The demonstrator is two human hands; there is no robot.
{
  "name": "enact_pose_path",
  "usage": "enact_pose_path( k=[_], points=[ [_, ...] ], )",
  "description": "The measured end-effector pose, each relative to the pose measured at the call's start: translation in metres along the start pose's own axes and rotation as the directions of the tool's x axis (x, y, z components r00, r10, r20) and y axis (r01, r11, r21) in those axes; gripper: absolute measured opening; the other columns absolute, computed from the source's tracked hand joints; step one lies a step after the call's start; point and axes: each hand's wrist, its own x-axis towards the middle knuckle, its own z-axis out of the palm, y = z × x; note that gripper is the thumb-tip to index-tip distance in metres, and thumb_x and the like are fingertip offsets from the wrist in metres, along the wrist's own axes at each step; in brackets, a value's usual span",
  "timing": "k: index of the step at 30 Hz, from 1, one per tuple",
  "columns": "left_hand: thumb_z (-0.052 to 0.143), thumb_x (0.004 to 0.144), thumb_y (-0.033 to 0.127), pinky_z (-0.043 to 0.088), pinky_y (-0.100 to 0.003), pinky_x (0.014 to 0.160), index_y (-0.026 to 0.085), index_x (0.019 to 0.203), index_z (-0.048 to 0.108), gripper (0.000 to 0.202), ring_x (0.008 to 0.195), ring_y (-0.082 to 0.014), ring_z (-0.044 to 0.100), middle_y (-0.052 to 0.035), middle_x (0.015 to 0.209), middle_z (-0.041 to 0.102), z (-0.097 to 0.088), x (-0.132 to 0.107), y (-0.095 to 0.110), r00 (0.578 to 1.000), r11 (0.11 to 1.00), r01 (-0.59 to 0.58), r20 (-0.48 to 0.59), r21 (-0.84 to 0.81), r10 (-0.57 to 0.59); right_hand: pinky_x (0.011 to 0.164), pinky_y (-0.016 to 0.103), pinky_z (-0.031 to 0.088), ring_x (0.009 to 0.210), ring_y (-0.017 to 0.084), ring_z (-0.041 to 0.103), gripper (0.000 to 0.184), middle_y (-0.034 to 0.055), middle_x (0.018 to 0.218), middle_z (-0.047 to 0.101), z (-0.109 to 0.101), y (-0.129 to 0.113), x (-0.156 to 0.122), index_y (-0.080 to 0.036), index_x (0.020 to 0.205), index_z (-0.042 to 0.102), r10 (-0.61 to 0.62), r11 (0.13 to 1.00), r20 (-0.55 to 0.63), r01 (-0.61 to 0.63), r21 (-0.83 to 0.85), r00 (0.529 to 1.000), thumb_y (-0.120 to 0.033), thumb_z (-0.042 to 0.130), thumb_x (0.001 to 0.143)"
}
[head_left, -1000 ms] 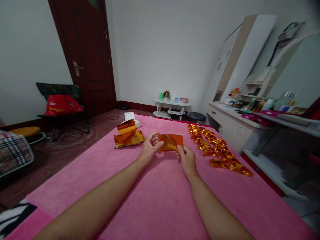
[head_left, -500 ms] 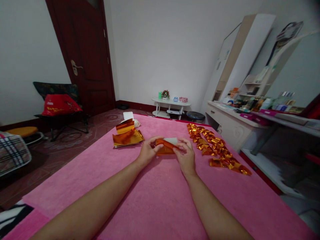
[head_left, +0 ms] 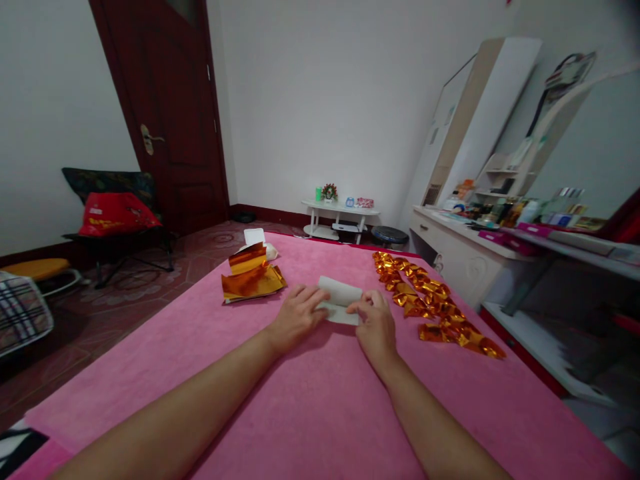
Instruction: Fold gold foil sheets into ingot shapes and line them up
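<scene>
A folded sheet of foil paper (head_left: 340,297), its white side up, lies on the pink cloth (head_left: 310,393) between my hands. My left hand (head_left: 295,317) rests on its left end with the fingers bent down onto it. My right hand (head_left: 374,320) pinches its right end between thumb and fingers. To the left lies a stack of flat gold-orange foil sheets (head_left: 250,277). On the right, a row of several folded gold pieces (head_left: 435,303) runs along the cloth.
A white packet (head_left: 255,237) lies at the cloth's far edge. A desk crowded with small items (head_left: 500,233) stands right. A dark red door (head_left: 170,113), a chair with a red bag (head_left: 113,213) and a small white table (head_left: 340,217) are beyond.
The orange sheet held up between both hands has been folded over and lowered onto the cloth; its white side now shows. Both hands moved down with it.
</scene>
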Motion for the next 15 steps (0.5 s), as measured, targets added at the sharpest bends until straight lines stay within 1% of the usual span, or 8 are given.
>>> enact_pose_path(
  k=[2,3,5,7,9,12,13,15],
  points=[
    [0.049,0.091,0.02,0.038,-0.035,0.08,0.017,0.089,0.066,0.018,0.088,-0.0192,0.053,-0.0071,0.089,0.063,-0.002,-0.003,0.005,0.984,0.992,-0.125,0.124,-0.011,0.125,0.064,0.03,0.04,0.083,0.021,0.047,0.035,0.0052,0.082,0.05,-0.011,-0.007,-0.003,-0.025,0.073,0.069,-0.094,0.981,0.1,0.109,-0.16,0.991,0.004,0.05,0.067],
    [0.047,0.091,0.019,0.039,-0.034,0.078,0.016,0.089,0.065,0.018,0.083,-0.0187,0.054,-0.0066,0.083,0.062,-0.003,-0.005,0.008,0.97,0.986,-0.163,0.179,-0.029,0.165,0.063,0.031,0.039,0.083,0.022,0.047,0.033,0.0056,0.081,0.05,-0.017,-0.01,-0.005,-0.025,0.073,0.069,-0.118,0.963,0.149,0.15,-0.223,0.982,0.003,0.051,0.069],
    [0.046,0.091,0.017,0.041,-0.032,0.076,0.015,0.089,0.063,0.017,0.08,-0.0179,0.055,-0.0063,0.081,0.062,-0.006,-0.01,0.015,0.948,0.978,-0.186,0.244,-0.096,0.205,0.064,0.032,0.039,0.082,0.022,0.047,0.029,0.0062,0.082,0.052,-0.027,-0.015,-0.011,-0.024,0.075,0.068,-0.153,0.928,0.252,0.227,-0.296,0.956,0.001,0.053,0.072],
    [0.046,0.089,0.015,0.043,-0.031,0.079,0.015,0.09,0.06,0.014,0.085,-0.0179,0.057,-0.0078,0.089,0.064,-0.009,-0.016,0.02,0.942,0.968,-0.141,0.272,-0.207,0.195,0.066,0.033,0.041,0.083,0.022,0.048,0.025,0.0069,0.085,0.054,-0.034,-0.017,-0.02,-0.024,0.079,0.068,-0.167,0.91,0.322,0.271,-0.314,0.932,-0.003,0.054,0.076],
    [0.05,0.083,0.012,0.043,-0.033,0.087,0.016,0.092,0.058,0.013,0.097,-0.02,0.058,-0.0097,0.106,0.063,-0.013,-0.021,0.023,0.943,0.945,-0.046,0.299,-0.323,0.148,0.072,0.035,0.044,0.089,0.023,0.049,0.025,0.0086,0.096,0.057,-0.039,-0.016,-0.029,-0.024,0.089,0.068,-0.188,0.909,0.36,0.301,-0.29,0.914,-0.006,0.054,0.078],
    [0.053,0.072,0.006,0.043,-0.034,0.094,0.018,0.093,0.056,0.025,0.111,-0.0227,0.054,-0.0105,0.122,0.058,-0.016,-0.027,0.021,0.945,0.879,0.105,0.322,-0.465,0.058,0.085,0.041,0.045,0.107,0.026,0.048,0.037,0.0123,0.12,0.053,-0.043,-0.011,-0.039,-0.024,0.108,0.064,-0.255,0.906,0.348,0.348,-0.239,0.902,-0.004,0.051,0.079],
    [0.053,0.07,0.005,0.043,-0.034,0.095,0.018,0.093,0.056,0.027,0.114,-0.0226,0.053,-0.0105,0.124,0.057,-0.015,-0.028,0.019,0.945,0.855,0.148,0.327,-0.497,0.026,0.088,0.044,0.044,0.112,0.027,0.046,0.041,0.0135,0.125,0.051,-0.043,-0.009,-0.041,-0.024,0.112,0.063,-0.278,0.904,0.332,0.363,-0.228,0.902,-0.003,0.05,0.079],
    [0.053,0.069,0.006,0.042,-0.035,0.098,0.019,0.097,0.056,0.031,0.117,-0.022,0.051,-0.0102,0.127,0.055,-0.013,-0.031,0.014,0.938,0.816,0.214,0.345,-0.537,-0.019,0.092,0.047,0.042,0.118,0.029,0.043,0.044,0.0148,0.13,0.049,-0.042,-0.006,-0.041,-0.022,0.113,0.062,-0.326,0.897,0.306,0.394,-0.199,0.895,-0.001,0.049,0.078]
  ],
)
